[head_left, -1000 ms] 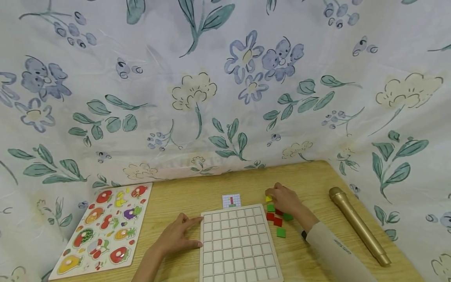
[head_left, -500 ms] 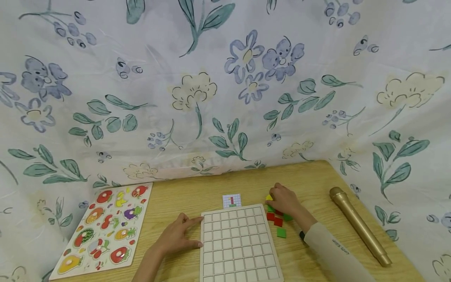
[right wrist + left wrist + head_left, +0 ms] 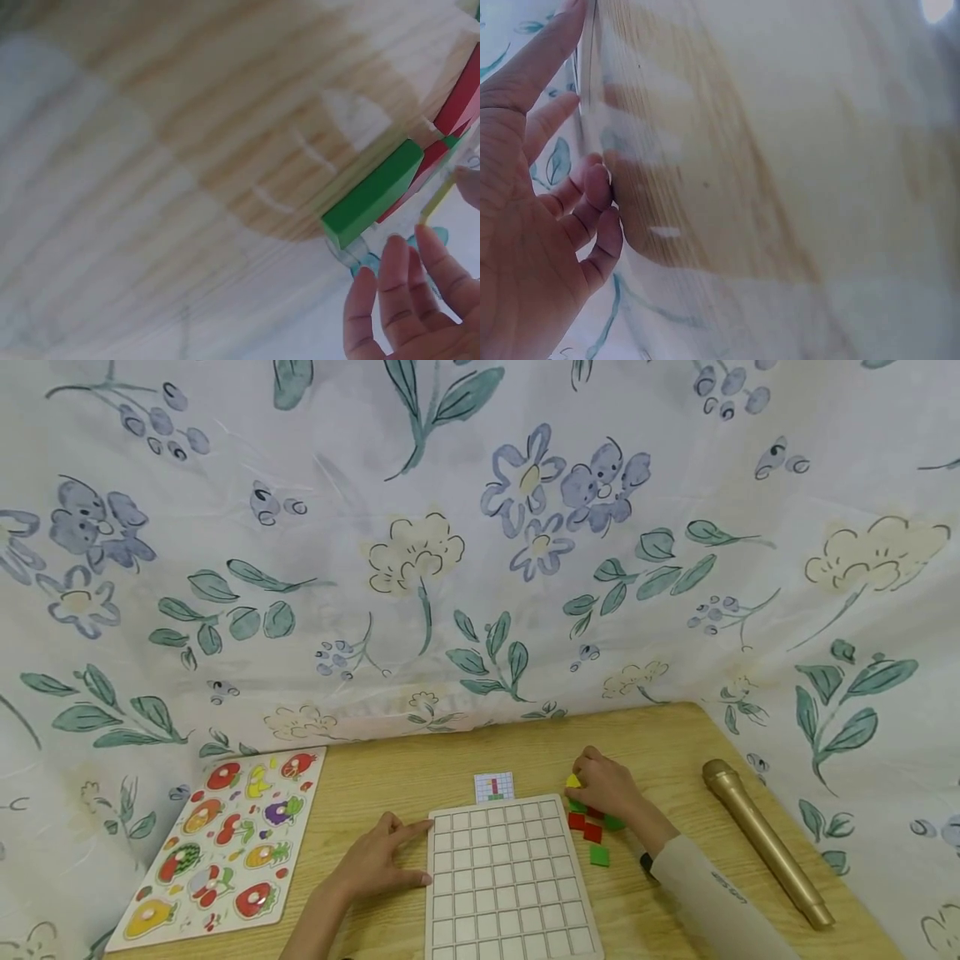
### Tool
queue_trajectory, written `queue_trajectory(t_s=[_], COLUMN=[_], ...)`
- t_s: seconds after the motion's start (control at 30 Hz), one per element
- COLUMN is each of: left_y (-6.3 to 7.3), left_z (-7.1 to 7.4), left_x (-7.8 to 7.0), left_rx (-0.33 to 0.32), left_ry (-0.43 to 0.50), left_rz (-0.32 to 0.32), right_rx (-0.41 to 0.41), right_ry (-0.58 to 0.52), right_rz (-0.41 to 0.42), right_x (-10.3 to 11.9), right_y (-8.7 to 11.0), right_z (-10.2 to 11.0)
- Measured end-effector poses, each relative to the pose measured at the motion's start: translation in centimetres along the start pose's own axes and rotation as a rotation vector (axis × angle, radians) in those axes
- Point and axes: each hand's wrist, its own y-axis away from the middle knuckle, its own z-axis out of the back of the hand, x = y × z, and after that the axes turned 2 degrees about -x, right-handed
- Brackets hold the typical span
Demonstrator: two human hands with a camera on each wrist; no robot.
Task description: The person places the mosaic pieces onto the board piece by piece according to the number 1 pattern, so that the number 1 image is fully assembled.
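A pale wooden grid board [image 3: 506, 878] lies flat on the table. My left hand [image 3: 377, 860] rests beside it, forefinger and thumb tips touching its left edge. Beyond the board's far right corner, my right hand [image 3: 606, 787] pinches a yellow tile [image 3: 436, 199] between thumb and forefinger, low over a small group of tiles. Among these are a red tile [image 3: 592, 833], a green tile [image 3: 599, 856] nearer me, and others partly covered by the hand. In the right wrist view a green tile [image 3: 375, 193] stands out close to the fingers.
A small printed card [image 3: 493, 787] with a coloured grid pattern lies at the board's far edge. To the left is a fruit puzzle board [image 3: 217, 852]. A gold microphone [image 3: 765, 839] lies on the right. Floral cloth [image 3: 420, 635] hangs behind the wooden table [image 3: 390, 768].
My right hand has drawn in slightly over the tiles, fingers on the yellow tile, now covering more of the green one beside it. My left hand and the board stay put.
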Motion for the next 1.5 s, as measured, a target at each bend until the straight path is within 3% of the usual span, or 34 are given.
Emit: queue_trajectory(t_s=[0.37, 0.5, 0.7, 0.97, 1.5], left_y=[0.1, -0.1, -0.2, -0.1, -0.2], left_z=[0.1, 0.1, 0.2, 0.1, 0.2], left_x=[0.0, 0.0, 0.2, 0.4, 0.2], left_rx=[-0.002, 0.010, 0.011, 0.010, -0.001], left_ry=[0.002, 0.009, 0.012, 0.019, 0.023], left_rz=[-0.006, 0.001, -0.001, -0.013, -0.005], right_rx=[-0.055, -0.040, -0.009, 0.050, 0.118], right_ry=[-0.051, -0.097, -0.116, -0.108, -0.043], right_rz=[0.071, 0.102, 0.235, 0.344, 0.428], right_x=[1.4, 2.6, 5.4, 8.8, 12.3], right_y=[0.5, 0.8, 0.9, 0.9, 0.4], right_z=[0.6, 1.1, 1.5, 0.8, -1.0])
